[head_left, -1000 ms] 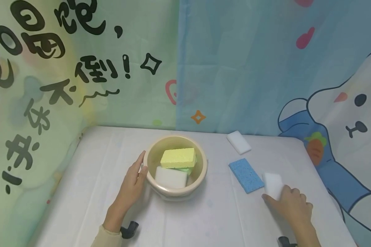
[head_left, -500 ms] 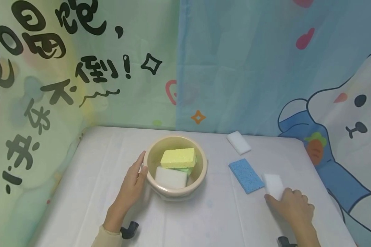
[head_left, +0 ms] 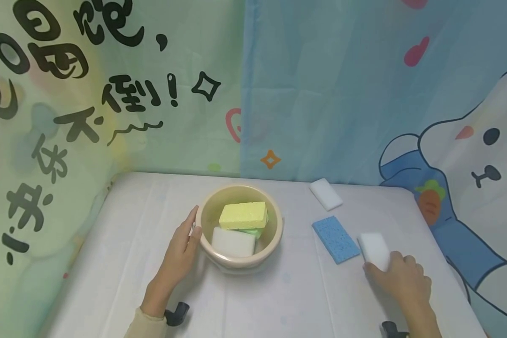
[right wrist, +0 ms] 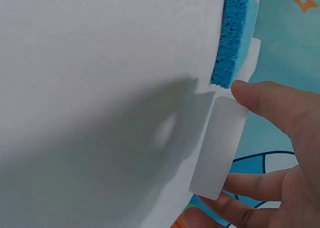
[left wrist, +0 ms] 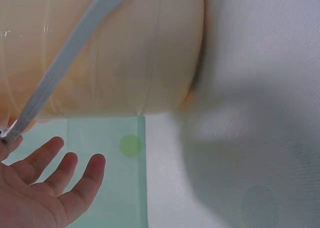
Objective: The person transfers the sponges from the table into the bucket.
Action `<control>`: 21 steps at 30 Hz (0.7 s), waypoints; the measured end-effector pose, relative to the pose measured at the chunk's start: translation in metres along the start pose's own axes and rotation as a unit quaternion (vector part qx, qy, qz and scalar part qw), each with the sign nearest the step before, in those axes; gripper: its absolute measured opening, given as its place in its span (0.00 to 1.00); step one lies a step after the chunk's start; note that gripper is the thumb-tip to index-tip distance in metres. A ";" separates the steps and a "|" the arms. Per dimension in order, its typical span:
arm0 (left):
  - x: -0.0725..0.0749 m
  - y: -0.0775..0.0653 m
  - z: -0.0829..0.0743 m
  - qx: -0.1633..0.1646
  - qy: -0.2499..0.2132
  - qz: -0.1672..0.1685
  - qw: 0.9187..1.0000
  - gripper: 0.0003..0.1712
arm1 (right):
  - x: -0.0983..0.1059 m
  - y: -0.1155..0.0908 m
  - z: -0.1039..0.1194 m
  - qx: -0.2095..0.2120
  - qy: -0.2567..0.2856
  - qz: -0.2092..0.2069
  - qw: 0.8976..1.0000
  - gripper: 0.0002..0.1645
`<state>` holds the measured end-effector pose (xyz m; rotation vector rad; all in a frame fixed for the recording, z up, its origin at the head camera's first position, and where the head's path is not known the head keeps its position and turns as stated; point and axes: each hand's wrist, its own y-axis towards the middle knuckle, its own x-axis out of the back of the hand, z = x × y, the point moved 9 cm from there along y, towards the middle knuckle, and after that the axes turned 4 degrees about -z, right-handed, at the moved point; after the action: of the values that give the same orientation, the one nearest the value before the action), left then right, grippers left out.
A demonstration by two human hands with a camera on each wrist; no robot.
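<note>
A cream bucket stands on the table, holding a yellow sponge, a green one mostly hidden beneath it, and a white block sponge. My left hand touches the bucket's left rim with thumb and index finger. In the left wrist view its other fingers are spread loosely, apart from the bucket wall, near the grey handle. My right hand pinches a white sponge between thumb and fingers. Whether that sponge is off the table I cannot tell.
A blue sponge lies just left of the pinched one. Farther back, another white sponge lies near the table's rear edge. The white-covered table meets printed cloth backdrops behind and at both sides.
The right hand has shifted slightly, and the white sponge in it has tilted with its far end a little higher. The left hand and bucket have stayed in place.
</note>
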<state>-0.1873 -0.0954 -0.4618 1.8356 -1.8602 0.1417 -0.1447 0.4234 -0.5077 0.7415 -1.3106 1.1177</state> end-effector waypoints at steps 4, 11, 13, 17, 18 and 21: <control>0.000 0.000 -0.001 -0.005 -0.002 0.000 1.000 0.31 | 0.009 -0.003 0.009 0.019 0.011 -0.010 1.000 0.55; 0.000 0.001 0.000 -0.004 -0.005 0.002 1.000 0.31 | 0.027 -0.010 0.039 0.056 0.022 -0.023 0.998 0.55; 0.000 0.001 0.000 -0.002 -0.005 0.002 1.000 0.31 | 0.032 -0.013 0.050 0.072 0.024 -0.032 0.997 0.54; 0.000 0.001 0.000 -0.002 -0.004 0.002 1.000 0.31 | 0.042 -0.021 0.071 0.110 0.033 -0.057 0.992 0.52; 0.000 0.001 0.000 -0.002 -0.004 0.003 1.000 0.31 | 0.045 -0.023 0.076 0.120 0.035 -0.064 0.990 0.52; 0.000 0.001 -0.001 -0.003 -0.004 0.003 1.000 0.31 | 0.053 -0.028 0.089 0.144 0.042 -0.084 0.985 0.52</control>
<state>-0.1876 -0.0952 -0.4607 1.8288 -1.8690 0.1303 -0.1559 0.3432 -0.4369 0.9871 -1.0057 1.1997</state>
